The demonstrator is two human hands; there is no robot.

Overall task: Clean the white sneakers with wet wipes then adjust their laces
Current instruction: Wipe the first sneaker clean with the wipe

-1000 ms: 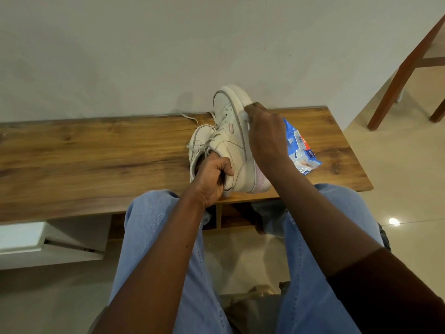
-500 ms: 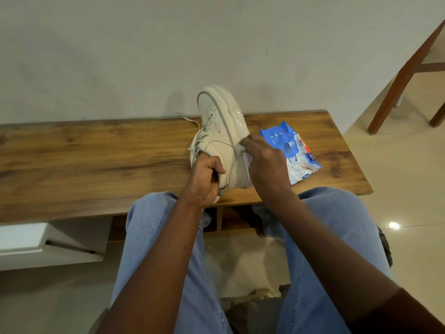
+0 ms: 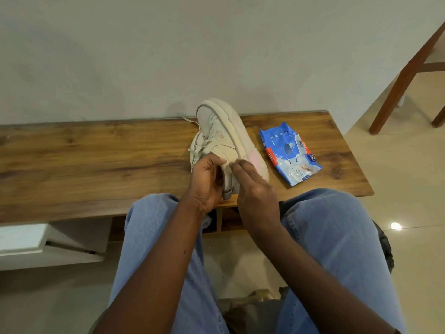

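A white sneaker [image 3: 224, 131] stands tipped on its side on the wooden bench [image 3: 96, 160], sole to the right and toe pointing at the wall. My left hand [image 3: 204, 182] grips its heel end from the left. My right hand [image 3: 255, 194] presses its fingers against the sneaker's side near the heel, over a wet wipe [image 3: 231, 163] of which only a small white edge shows. A loose lace [image 3: 190, 120] trails toward the wall. More white upper with laces [image 3: 196, 148] shows to the left; I cannot tell whether it is a second sneaker.
A blue pack of wet wipes [image 3: 289, 153] lies on the bench just right of the sneaker. The wall runs directly behind the bench. My knees in blue jeans [image 3: 337, 237] are at the bench's front edge. A wooden chair leg [image 3: 404, 75] stands on the tiled floor at the right.
My right hand has slid down from the sneaker's toe along the sole edge to the heel side. The sneaker has tilted a little and the wipes pack is now uncovered.
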